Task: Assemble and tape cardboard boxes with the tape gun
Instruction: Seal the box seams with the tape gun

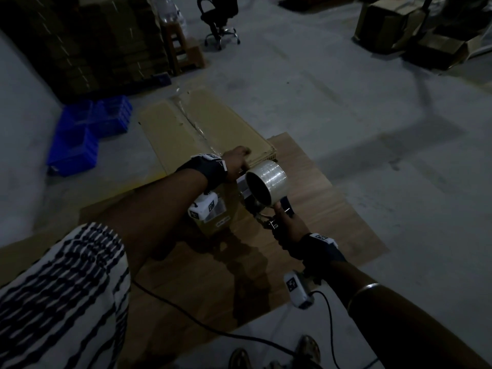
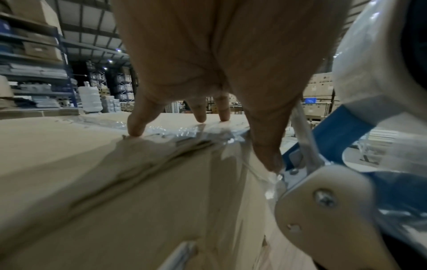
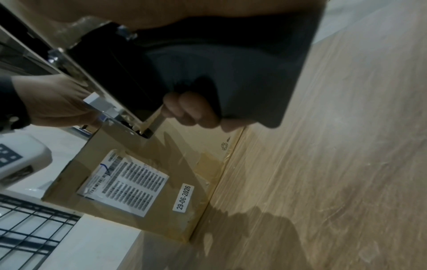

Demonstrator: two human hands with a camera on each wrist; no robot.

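One cardboard box (image 1: 213, 134), one tape gun (image 1: 266, 193) — two hands on them

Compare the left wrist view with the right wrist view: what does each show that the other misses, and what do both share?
Only the left wrist view shows the left hand's fingertips pressing on the clear tape along the cardboard box's top seam, the tape roll, and warehouse shelving behind. Only the right wrist view shows the right hand wrapped round the tape gun's handle, the printed label, the date sticker reading 29-06-2026, and the wood-grain board beneath. Both share the box, the tape gun at its near edge, and the left hand.
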